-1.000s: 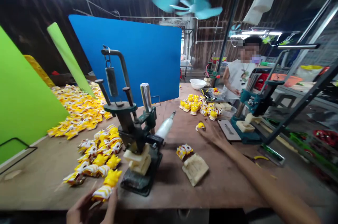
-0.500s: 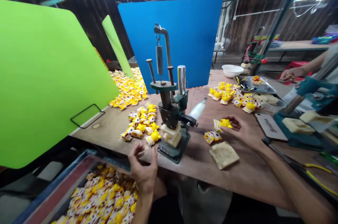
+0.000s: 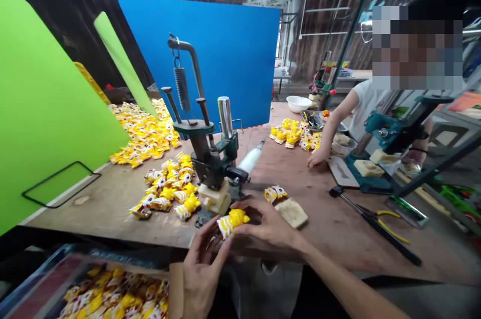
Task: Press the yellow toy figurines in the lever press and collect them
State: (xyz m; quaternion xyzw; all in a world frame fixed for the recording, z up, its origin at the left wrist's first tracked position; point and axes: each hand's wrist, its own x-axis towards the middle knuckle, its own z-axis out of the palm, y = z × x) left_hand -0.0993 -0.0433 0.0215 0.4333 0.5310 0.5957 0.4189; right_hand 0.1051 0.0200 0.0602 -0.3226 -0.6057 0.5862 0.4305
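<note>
Brown bench [image 3: 285, 169], blue panel [image 3: 225, 48] behind, same setup as half a second ago. Main change: right hand [image 3: 263, 219] is back from the far side of the bench, bringing the yellow-and-white figure [image 3: 233, 222] to the front edge, before the press [image 3: 205, 164]. Left hand [image 3: 205, 259], empty in the earlier frame, now has fingers and thumb on the figure's striped end; right hand pinches the yellow end. So both grip one piece, just above the bench edge (press base partly hidden behind). Pale block [image 3: 292, 213] and two figures [image 3: 275, 193] beside it stay put, as does the loose cluster [image 3: 171, 189] left of the press. Co-worker's hand [image 3: 318, 157] now reaches down near the bench, by the flat plate [image 3: 342, 173].
</note>
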